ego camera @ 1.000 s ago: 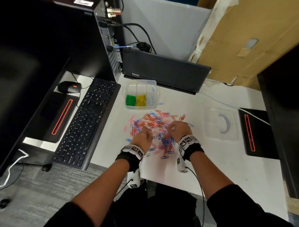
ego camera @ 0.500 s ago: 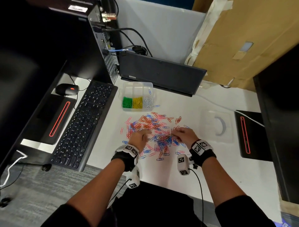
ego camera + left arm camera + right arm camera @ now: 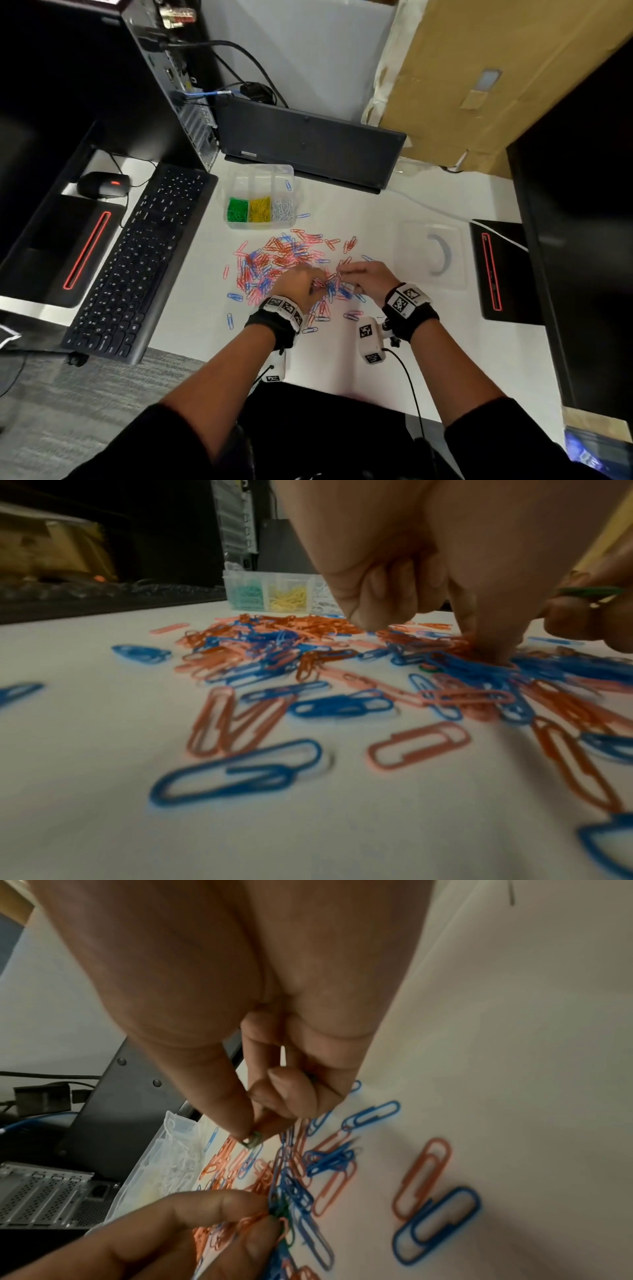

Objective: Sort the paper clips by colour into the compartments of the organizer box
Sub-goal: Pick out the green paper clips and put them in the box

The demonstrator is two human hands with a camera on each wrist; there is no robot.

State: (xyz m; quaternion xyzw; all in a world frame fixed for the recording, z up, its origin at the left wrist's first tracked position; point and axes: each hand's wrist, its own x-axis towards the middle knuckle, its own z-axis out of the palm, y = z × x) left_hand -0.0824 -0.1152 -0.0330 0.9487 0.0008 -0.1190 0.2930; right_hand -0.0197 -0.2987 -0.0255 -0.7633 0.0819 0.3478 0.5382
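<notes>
Paper clips, red/pink/blue wire, heaped mid white tabletop, nr clear plastic organizer box w/ green, yellow, white filled. Right hand pinches green clip; left hand pinches tangled clips. Best: separate 1 colour before lifting.

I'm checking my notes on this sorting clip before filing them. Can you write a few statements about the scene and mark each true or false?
1. The organizer box holds green, yellow and white clips in three compartments. True.
2. The loose pile on the desk is mostly yellow clips. False: it is red, pink and blue.
3. Both hands are at the pile. True: the left hand and right hand meet there.
4. The keyboard lies right of the pile. False: it lies left.
</notes>
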